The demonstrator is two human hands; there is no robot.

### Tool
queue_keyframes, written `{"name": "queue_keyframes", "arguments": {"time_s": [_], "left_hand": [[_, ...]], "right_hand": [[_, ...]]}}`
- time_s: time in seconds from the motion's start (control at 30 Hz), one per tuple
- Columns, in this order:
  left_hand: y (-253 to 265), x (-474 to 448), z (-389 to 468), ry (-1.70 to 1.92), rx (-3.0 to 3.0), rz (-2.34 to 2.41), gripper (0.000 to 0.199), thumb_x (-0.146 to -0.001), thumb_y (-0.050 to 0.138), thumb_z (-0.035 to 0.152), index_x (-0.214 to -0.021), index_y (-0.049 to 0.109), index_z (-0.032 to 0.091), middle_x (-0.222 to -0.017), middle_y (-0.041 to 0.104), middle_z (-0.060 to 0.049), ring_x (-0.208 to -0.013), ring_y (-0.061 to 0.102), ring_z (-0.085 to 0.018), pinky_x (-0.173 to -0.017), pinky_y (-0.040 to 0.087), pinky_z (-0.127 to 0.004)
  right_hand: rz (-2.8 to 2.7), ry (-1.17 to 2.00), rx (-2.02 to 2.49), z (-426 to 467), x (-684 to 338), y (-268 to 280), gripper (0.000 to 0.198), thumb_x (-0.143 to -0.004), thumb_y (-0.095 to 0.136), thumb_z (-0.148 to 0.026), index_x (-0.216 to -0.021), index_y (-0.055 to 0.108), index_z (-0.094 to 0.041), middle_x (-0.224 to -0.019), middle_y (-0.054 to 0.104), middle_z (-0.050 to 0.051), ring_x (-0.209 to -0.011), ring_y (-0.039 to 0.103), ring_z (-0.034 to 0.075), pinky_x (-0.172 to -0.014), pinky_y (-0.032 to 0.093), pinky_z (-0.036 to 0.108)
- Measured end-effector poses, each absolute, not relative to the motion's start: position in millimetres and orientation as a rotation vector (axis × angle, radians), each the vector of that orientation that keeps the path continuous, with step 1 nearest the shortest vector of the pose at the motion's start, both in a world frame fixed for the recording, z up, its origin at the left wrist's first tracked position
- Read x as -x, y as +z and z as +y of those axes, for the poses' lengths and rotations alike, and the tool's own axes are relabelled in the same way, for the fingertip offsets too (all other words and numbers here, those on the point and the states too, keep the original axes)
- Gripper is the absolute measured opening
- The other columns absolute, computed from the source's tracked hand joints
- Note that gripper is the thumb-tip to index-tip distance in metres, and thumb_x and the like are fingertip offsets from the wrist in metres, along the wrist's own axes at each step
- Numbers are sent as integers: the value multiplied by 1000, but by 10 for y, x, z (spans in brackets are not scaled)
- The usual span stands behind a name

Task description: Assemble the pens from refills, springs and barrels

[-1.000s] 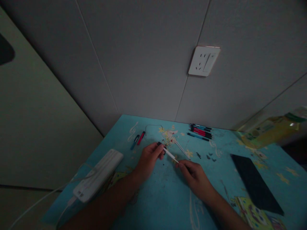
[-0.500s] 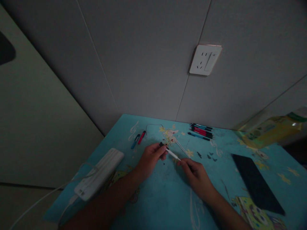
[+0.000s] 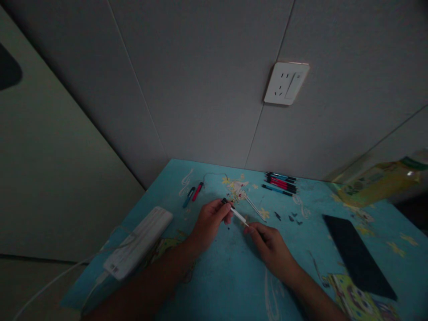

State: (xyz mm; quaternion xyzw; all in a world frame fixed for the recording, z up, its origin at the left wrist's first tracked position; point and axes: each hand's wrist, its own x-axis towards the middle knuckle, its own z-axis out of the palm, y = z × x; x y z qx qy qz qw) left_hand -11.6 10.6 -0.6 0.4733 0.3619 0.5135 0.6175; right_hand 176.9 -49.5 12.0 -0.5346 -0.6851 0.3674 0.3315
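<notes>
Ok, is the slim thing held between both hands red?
No: the slim piece spanning from the left fingers to the right fingers shows white along its length between them.

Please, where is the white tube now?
In the head view, the white tube is slightly right of centre, below the middle, between the left hand, which grips its dark end, and the right hand at its narrow tip.

A patterned blue table (image 3: 230,276) filled the lower middle of the frame. A white power strip (image 3: 138,243) lay at lower left, a blue pen part (image 3: 188,197) beside a red pen part (image 3: 197,191) left of centre. Right of centre lay grouped pens (image 3: 281,183), with small dark bits (image 3: 290,219) below; a flat dark slab (image 3: 359,256) lay at lower right.
</notes>
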Motion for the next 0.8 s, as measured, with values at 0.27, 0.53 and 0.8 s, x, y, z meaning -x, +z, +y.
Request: {"name": "queue_keyframes", "arguments": {"time_s": [0.27, 0.53, 0.8], "left_hand": [[-3, 125, 104, 1160, -1082, 820, 25, -88, 60, 40, -88, 65, 15, -66, 58, 0, -59, 51, -10, -58, 39, -23], [8, 133, 101, 1152, -1090, 756, 23, -90, 58, 37, -91, 64, 14, -66, 58, 0, -59, 51, -10, -58, 40, -23], [4, 127, 95, 1143, -1066, 669, 22, -90, 59, 36, -94, 63, 15, -64, 57, 1, -57, 52, -10, -56, 40, -22]], "right_hand": [[-1736, 978, 1408, -514, -1753, 77, 34, -97, 43, -43, -88, 66, -20, -66, 54, 0, -60, 47, 15, -56, 37, 25], [-1640, 1091, 1393, -538, -1706, 90, 38, -97, 41, -48, -89, 65, -19, -65, 49, -2, -59, 42, 13, -53, 34, 24], [-1593, 1154, 1361, -547, -1686, 57, 38, -97, 42, -47, -87, 64, -18, -63, 40, -3, -58, 35, 12, -51, 29, 24]]}}
